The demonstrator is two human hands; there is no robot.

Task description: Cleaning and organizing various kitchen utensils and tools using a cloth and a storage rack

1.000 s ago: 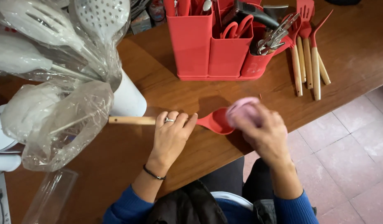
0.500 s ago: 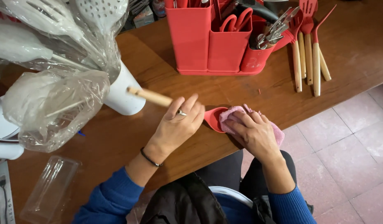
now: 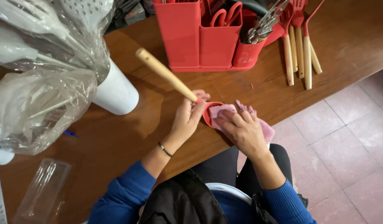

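Brown wooden table (image 3: pixel 117 141) above pink tiled floor (image 3: pixel 349 141), left hand (image 3: pixel 187 118) clenched round wooden-handled red spoon (image 3: pixel 168 76) at centre frame, right hand (image 3: pixel 243 130) pressing pink cloth (image 3: pixel 264 128) into its bowl, red utensil holder (image 3: pixel 208 41) cut off at top, plastic-wrapped white utensils (image 3: pixel 42 74) blurred upper left.

From my remote view, the table (image 3: pixel 117 137) fills the upper and left field, with its edge running diagonally from 7 o'clock to 3 o'clock and the floor (image 3: pixel 344 145) beyond it at 4 o'clock. At centre, my left hand (image 3: pixel 187 118) sits just left of my right hand (image 3: pixel 243 130), both at the table edge. The spoon (image 3: pixel 170 79) lies between them, its handle pointing toward 11 o'clock. The cloth (image 3: pixel 264 128) lies under my right hand, inside the spoon bowl. The utensil holder (image 3: pixel 208 41) stands on the table at 12 o'clock, with loose utensils (image 3: pixel 299 54) to its right at 1 o'clock. The bagged utensils (image 3: pixel 42 70) sit in a cup (image 3: pixel 117 93) at 10 o'clock.
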